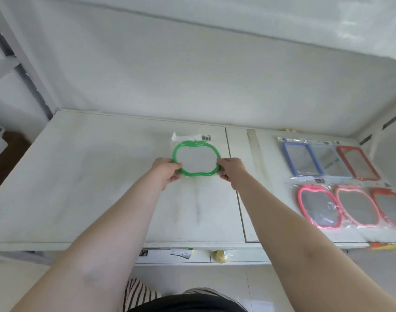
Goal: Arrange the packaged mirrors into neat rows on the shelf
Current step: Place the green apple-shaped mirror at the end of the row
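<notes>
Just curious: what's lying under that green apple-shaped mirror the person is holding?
Only the bare white shelf shows around the green mirror, gripped at its sides by the left hand and right hand. The patch directly beneath is covered.

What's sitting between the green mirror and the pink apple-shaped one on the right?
Nothing: in the head view only bare white shelf with a panel seam separates the green mirror from the pink mirror, apart from the right hand gripping the green frame.

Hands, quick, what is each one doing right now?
Left hand: holding the green mirror by its left edge.
Right hand: holding the same mirror by its right edge.
</notes>
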